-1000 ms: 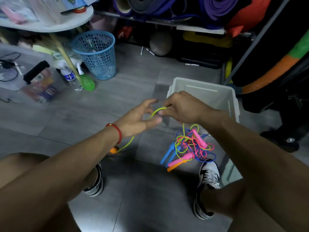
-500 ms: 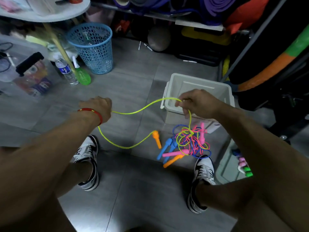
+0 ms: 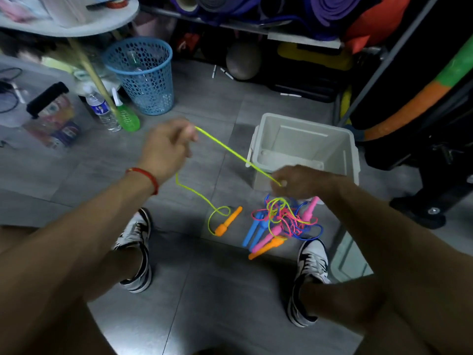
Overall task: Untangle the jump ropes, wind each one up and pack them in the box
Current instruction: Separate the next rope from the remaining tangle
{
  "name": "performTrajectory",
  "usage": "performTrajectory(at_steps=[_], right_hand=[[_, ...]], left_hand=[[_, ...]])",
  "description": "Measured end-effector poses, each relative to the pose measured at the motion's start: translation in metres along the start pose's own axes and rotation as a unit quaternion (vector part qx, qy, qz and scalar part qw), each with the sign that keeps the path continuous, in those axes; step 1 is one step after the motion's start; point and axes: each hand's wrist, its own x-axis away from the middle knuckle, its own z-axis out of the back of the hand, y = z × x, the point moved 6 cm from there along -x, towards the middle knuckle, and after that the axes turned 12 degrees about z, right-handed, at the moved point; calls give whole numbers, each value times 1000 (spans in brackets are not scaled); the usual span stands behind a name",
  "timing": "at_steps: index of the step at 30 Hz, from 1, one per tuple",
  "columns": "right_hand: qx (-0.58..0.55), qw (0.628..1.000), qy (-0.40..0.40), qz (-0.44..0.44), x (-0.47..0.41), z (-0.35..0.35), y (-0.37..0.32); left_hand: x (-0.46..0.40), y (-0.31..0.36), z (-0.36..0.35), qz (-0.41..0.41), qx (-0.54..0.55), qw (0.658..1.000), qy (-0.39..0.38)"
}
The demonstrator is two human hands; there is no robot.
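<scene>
A yellow-green rope (image 3: 230, 149) runs taut between my two hands. My left hand (image 3: 167, 147) grips it up high at the left, blurred by motion. My right hand (image 3: 299, 181) pinches it low, just above a tangle of yellow, pink and blue ropes (image 3: 284, 217) on the floor. From my left hand the rope drops in a loop to an orange handle (image 3: 228, 221) lying free on the tiles. Blue handles (image 3: 253, 230), pink handles (image 3: 311, 208) and a second orange handle (image 3: 266, 248) lie in the tangle. The white box (image 3: 344, 152) stands open behind my right hand.
My two feet in black-and-white sneakers (image 3: 135, 248) flank the tangle. A blue mesh basket (image 3: 142, 75), a water bottle (image 3: 101, 108) and a green spray bottle (image 3: 126, 116) stand at the left. The box lid (image 3: 350, 257) lies at the right. Rolled mats fill the shelf behind.
My left hand has swung from the far left back toward the middle and higher, pulling the rope straight. The free orange handle has slid toward my left foot. My right hand dropped lower over the tangle.
</scene>
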Motion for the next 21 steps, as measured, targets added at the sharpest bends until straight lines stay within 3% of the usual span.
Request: performTrajectory(at_steps=[1, 3, 6, 8, 9, 12, 15, 17, 21], right_hand=[[33, 997, -56, -48, 6, -13, 18], [61, 991, -57, -101, 15, -12, 41], [33, 992, 80, -92, 16, 22, 41], [32, 988, 138, -65, 14, 41, 24], [40, 986, 151, -55, 14, 47, 13], [28, 986, 165, 17, 7, 55, -25], [3, 979, 178, 103, 3, 56, -64], [-29, 973, 194, 122, 3, 55, -75], [-131, 969, 185, 104, 3, 48, -64]], left_hand=[[-6, -8, 15, 27, -5, 998, 48], [-20, -36, 31, 94, -158, 981, 65], [-16, -79, 20, 192, -444, 872, -73], [1, -87, -1, 199, -504, 827, -149], [9, -83, -15, 180, -492, 834, -174], [34, -37, -65, 103, -297, 918, -243], [56, 11, -97, 11, -164, 938, -305], [54, 23, -101, -40, -140, 944, -297], [36, 31, -81, -97, -233, 942, -220]])
